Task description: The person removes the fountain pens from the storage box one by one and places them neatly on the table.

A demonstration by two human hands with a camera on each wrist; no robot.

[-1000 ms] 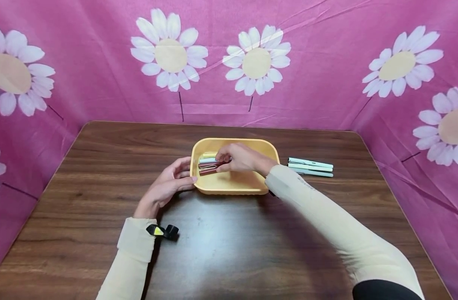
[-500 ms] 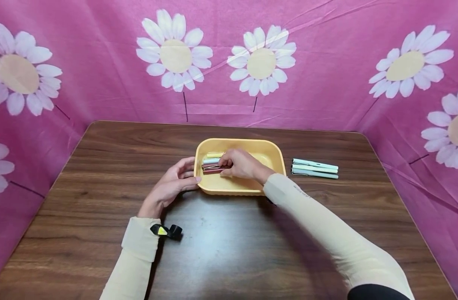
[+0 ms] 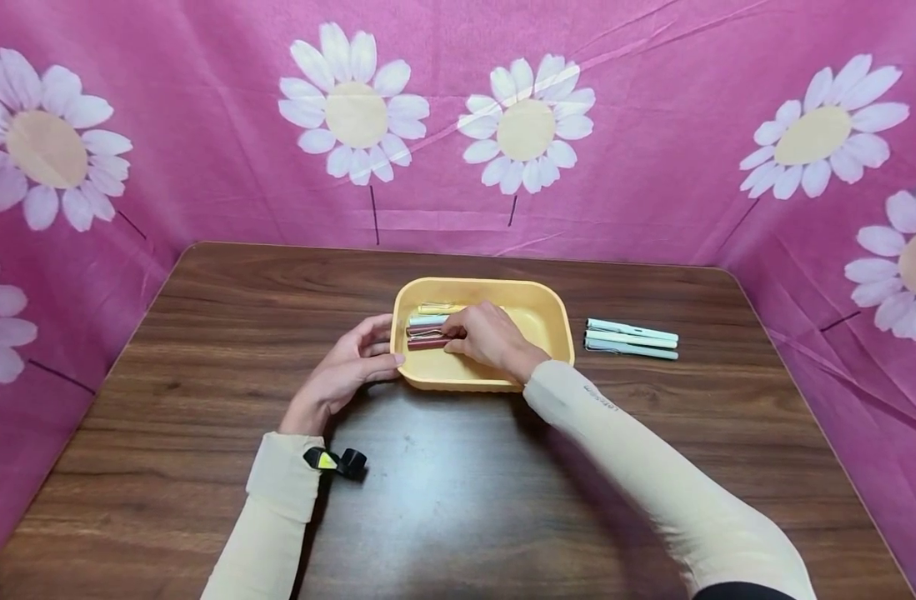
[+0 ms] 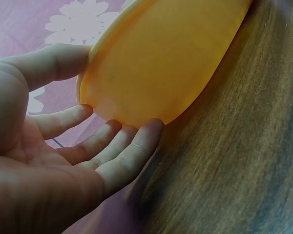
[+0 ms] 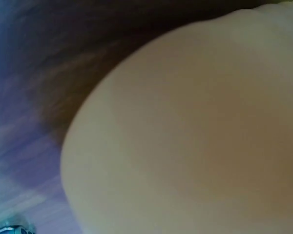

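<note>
A yellow tray (image 3: 488, 385) stands on the table. At its left end, my left hand (image 3: 345, 371) rests its fingertips and thumb against the outer wall and rim; the left wrist view shows the tray's end wall (image 4: 161, 63) with the fingers fairly straight. Reaching inside, my right hand (image 3: 488, 337) pinches a dark red pen (image 3: 425, 343) near the tray's left side. Beside it lie another dark red pen (image 3: 420, 331), a light blue pen (image 3: 426, 320) and a yellow pen (image 3: 433, 308). My fingers hide the pens' right ends.
Several pale green and blue pens (image 3: 630, 340) lie side by side on the wooden table (image 3: 427, 483), right of the tray. A pink cloth (image 3: 442, 217) with white flowers surrounds the table's back and sides. A blurred pale surface fills most of the right wrist view.
My right hand has lowered the dark red pen to lie beside the other one inside the tray. The left hand stays at the tray's end. The head view has shifted slightly.
</note>
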